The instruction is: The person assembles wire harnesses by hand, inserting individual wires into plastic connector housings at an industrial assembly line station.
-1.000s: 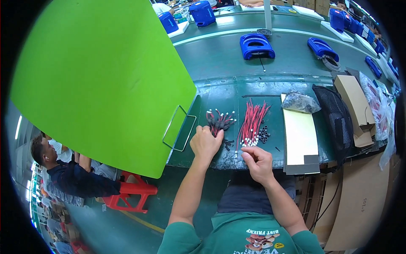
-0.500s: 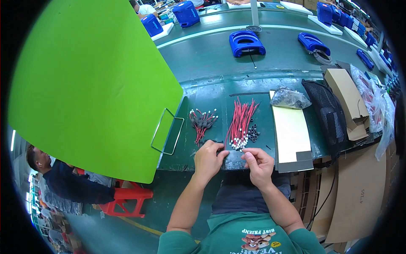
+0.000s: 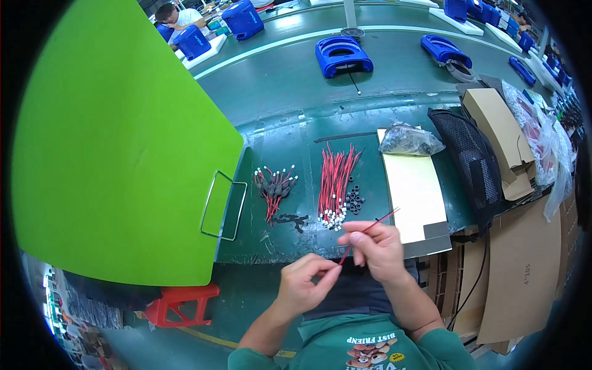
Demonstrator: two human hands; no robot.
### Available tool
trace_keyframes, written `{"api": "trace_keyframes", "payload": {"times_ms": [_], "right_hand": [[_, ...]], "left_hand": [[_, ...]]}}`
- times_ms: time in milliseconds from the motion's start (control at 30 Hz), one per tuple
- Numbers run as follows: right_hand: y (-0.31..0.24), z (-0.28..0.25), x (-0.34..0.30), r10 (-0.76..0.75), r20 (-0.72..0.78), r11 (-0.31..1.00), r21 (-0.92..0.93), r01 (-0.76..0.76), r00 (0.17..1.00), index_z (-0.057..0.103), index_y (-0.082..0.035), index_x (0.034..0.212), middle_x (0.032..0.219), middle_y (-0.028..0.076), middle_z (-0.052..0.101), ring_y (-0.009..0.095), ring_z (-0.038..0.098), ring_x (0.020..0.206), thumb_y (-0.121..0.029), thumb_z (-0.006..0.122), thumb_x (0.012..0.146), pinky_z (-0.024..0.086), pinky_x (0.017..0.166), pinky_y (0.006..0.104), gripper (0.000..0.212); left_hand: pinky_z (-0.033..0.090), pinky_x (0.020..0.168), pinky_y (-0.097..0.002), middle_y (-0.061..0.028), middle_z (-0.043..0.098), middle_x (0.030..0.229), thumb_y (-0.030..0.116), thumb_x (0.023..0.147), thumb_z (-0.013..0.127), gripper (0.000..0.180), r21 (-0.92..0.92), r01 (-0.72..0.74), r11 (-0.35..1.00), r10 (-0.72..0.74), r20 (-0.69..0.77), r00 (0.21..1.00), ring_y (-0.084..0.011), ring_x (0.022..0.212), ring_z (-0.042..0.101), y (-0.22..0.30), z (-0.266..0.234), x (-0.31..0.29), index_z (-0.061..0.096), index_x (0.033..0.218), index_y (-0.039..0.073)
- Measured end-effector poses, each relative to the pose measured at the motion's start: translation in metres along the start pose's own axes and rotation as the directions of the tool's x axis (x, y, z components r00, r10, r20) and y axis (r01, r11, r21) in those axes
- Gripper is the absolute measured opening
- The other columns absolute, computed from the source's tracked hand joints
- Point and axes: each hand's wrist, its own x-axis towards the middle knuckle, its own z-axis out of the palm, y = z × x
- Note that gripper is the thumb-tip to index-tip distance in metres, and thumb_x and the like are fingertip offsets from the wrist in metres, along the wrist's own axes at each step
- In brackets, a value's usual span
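A thin red wire (image 3: 385, 217) runs slantwise between my hands, just off the near table edge. My left hand (image 3: 304, 285) pinches its lower end between thumb and fingertips. Around its upper part my right hand (image 3: 379, 251) is closed, and the free end sticks out toward the upper right. Any connector at the lower end is hidden by my fingers. Beyond my hands lies a bundle of red wires (image 3: 338, 176) with white connectors at the near end. Small black rings (image 3: 354, 201) are piled to its right. Leftward sits a bunch of red wires with dark grey pieces (image 3: 274, 188), near some black strips (image 3: 293, 221).
A green panel (image 3: 123, 142) with a metal handle (image 3: 240, 213) stands at left. A pale yellow board (image 3: 416, 191) carries a clear plastic bag (image 3: 408, 140). Further right are a black mesh bag (image 3: 472, 160) and cardboard (image 3: 518, 283). Blue housings (image 3: 344, 57) rest on the far line.
Both hands have drawn back from the wire bundle toward my body. A single red wire now stretches between them. The view has shifted slightly.
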Motion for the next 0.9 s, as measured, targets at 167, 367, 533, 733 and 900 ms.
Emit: {"api": "trace_keyframes", "payload": {"times_ms": [167, 367, 533, 733, 900], "right_hand": [[-0.027, -0.022, -0.010, -0.209, -0.151, 0.978, -0.043, 0.204, 0.966, 0.058, 0.005, 0.103, 0.074, 0.009, 0.064, 0.003, 0.044, 0.044, -0.002, 0.049, 0.086, 0.037, 0.042, 0.0150, 0.021], [-0.044, -0.048, -0.023, -0.253, -0.128, 0.952, -0.210, 0.223, 0.959, 0.053, 0.005, 0.112, 0.065, 0.007, 0.060, 0.001, 0.039, 0.043, -0.010, 0.039, 0.092, 0.033, 0.042, 0.0134, 0.030], [-0.045, -0.056, -0.026, -0.186, -0.096, 0.947, -0.284, 0.152, 0.978, 0.053, 0.006, 0.111, 0.065, 0.007, 0.060, 0.001, 0.038, 0.043, -0.010, 0.040, 0.091, 0.032, 0.041, 0.0137, 0.029], [-0.045, -0.059, -0.028, -0.165, -0.113, 0.957, -0.260, 0.132, 0.980, 0.055, 0.007, 0.108, 0.066, 0.009, 0.061, 0.001, 0.039, 0.041, -0.008, 0.042, 0.089, 0.031, 0.040, 0.0132, 0.027], [-0.038, -0.059, -0.037, -0.078, -0.111, 0.985, -0.165, 0.059, 0.991, 0.060, 0.003, 0.097, 0.067, 0.005, 0.063, 0.001, 0.044, 0.046, -0.006, 0.051, 0.086, 0.034, 0.041, 0.0149, 0.017]], "left_hand": [[0.044, 0.049, -0.0253, -0.0091, 0.058, 0.063, 0.002, 0.071, 0.068, 0.008, 0.088, -0.073, 0.993, 0.055, 0.185, 0.981, -0.0151, 0.053, 0.057, -0.002, -0.002, 0.041, 0.061, 0.069, 0.000], [0.047, 0.060, -0.0360, -0.0107, 0.056, 0.080, 0.005, 0.073, 0.060, 0.013, 0.403, -0.488, 0.774, 0.347, 0.375, 0.860, -0.0268, 0.070, 0.058, -0.038, 0.015, 0.148, 0.061, 0.086, 0.002], [0.046, 0.071, -0.0360, -0.0061, 0.058, 0.084, 0.010, 0.069, 0.064, 0.017, 0.501, -0.526, 0.687, 0.070, 0.675, 0.734, -0.0244, 0.086, 0.055, -0.049, 0.026, 0.189, 0.065, 0.086, 0.009], [0.048, 0.066, -0.0329, -0.0082, 0.058, 0.074, 0.009, 0.068, 0.065, 0.012, 0.498, -0.615, 0.612, 0.117, 0.712, 0.692, -0.0220, 0.073, 0.058, -0.050, 0.035, 0.192, 0.062, 0.078, 0.004], [0.047, 0.056, -0.0220, -0.0070, 0.061, 0.074, -0.001, 0.074, 0.058, 0.003, -0.181, 0.038, 0.983, 0.049, 0.452, 0.891, -0.0105, 0.060, 0.058, -0.004, 0.026, 0.139, 0.058, 0.078, -0.002]]}}
